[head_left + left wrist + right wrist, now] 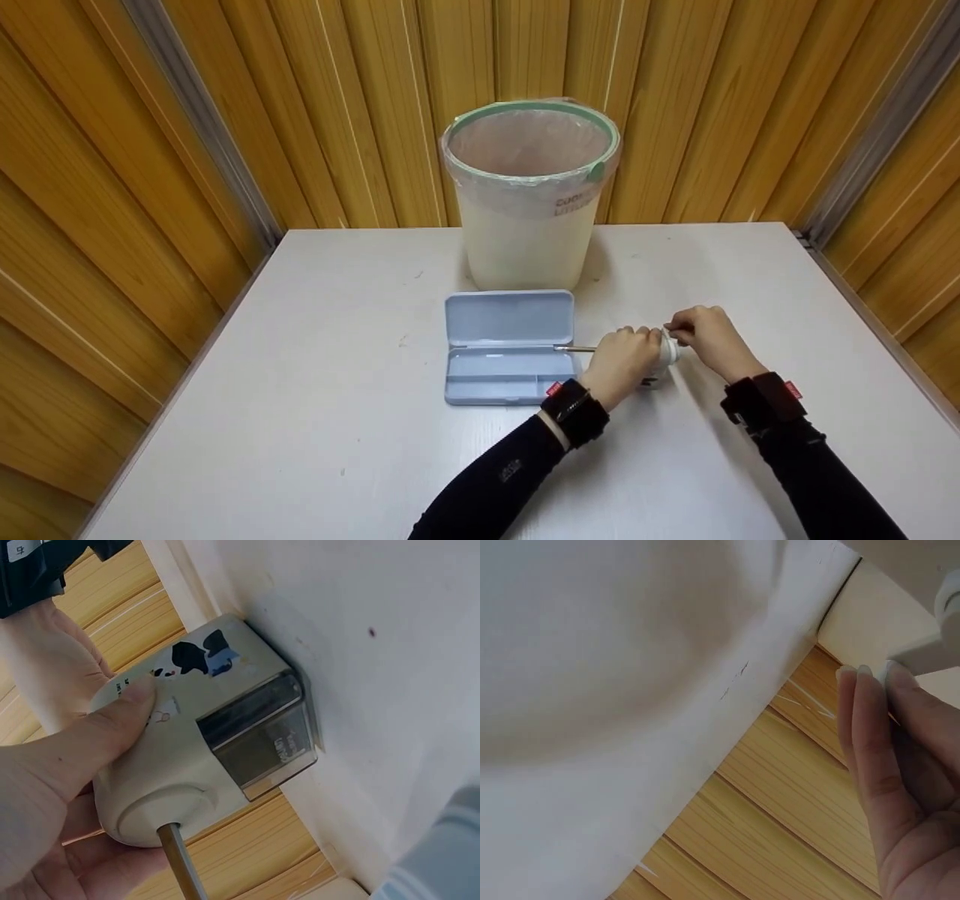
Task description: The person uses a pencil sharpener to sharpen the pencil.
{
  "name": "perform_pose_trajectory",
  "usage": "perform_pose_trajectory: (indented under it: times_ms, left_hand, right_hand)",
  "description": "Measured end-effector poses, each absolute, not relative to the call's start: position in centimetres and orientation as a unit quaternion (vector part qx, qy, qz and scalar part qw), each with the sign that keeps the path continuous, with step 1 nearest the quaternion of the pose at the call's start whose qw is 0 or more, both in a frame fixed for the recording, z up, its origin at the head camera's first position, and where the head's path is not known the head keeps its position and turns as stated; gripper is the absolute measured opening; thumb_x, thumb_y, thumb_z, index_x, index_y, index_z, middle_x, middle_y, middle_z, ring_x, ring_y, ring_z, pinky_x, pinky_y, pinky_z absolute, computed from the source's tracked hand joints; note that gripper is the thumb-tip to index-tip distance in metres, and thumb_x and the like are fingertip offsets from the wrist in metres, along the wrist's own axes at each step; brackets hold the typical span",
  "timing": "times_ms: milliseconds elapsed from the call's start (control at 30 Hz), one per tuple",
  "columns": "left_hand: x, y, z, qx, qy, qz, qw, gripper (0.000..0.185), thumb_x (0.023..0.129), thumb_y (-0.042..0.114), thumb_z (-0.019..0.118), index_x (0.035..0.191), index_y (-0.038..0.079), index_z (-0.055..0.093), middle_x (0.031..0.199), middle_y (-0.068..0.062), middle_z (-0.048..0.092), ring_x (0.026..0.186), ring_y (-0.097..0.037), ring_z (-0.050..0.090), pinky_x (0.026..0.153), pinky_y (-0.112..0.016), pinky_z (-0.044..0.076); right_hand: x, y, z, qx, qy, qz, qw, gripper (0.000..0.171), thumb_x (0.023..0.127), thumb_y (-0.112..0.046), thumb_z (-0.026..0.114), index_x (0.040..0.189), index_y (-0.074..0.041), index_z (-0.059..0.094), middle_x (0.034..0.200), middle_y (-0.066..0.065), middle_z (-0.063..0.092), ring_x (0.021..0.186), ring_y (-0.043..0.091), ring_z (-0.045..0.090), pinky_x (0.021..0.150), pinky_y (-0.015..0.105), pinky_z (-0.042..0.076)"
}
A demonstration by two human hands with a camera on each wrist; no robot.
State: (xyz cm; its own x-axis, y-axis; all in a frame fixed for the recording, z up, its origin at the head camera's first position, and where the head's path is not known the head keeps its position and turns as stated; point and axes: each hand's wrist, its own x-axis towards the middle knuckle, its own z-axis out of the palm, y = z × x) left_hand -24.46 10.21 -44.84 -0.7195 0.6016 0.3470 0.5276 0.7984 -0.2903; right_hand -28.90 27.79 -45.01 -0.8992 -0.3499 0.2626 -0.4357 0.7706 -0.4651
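A white pencil sharpener (180,772) with dark cartoon prints stands on the table, its see-through shavings drawer (277,739) facing the left wrist camera. My left hand (621,361) grips the sharpener's body, the thumb laid over its top. Out of the sharpener's round front sticks a pencil (178,859), whose tip inside is hidden; its other end points left in the head view. On the far side, my right hand (714,341) pinches the crank handle (921,655) between thumb and fingers. Left of the sharpener lies an opened light-blue pencil case (510,319).
Behind the pencil case stands a tall cream bin (525,232) with a green rim and a clear bag liner. Wood-patterned panels (360,112) enclose the white table (300,337) at the back and both sides.
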Motion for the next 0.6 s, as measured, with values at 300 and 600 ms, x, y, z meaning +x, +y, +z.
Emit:
perform_pose_trajectory:
  times_ms: [300,600]
  left_hand:
    - [-24.3,10.3,-44.9,-0.302,-0.922,0.089,0.225,0.018,0.093,0.016,0.063,0.11,0.018,0.068,0.093,0.01,0.07,0.074,-0.004,0.063,0.06,-0.015,0.054]
    - [-24.1,10.6,-45.0,-0.292,-0.92,0.106,0.238,0.019,0.092,0.017,0.064,0.11,0.017,0.069,0.089,0.009,0.069,0.072,-0.004,0.062,0.06,-0.014,0.053]
  right_hand:
    - [-28.8,28.0,-45.8,0.219,-0.94,0.256,0.048,0.004,0.078,0.007,0.071,0.077,0.003,0.072,0.075,0.014,0.072,0.067,0.018,0.061,0.059,0.023,0.046]
    - [-28.8,28.9,-46.2,0.238,-0.924,0.296,-0.04,0.005,0.081,0.007,0.068,0.08,0.003,0.072,0.072,0.011,0.072,0.061,0.006,0.058,0.058,0.018,0.048]
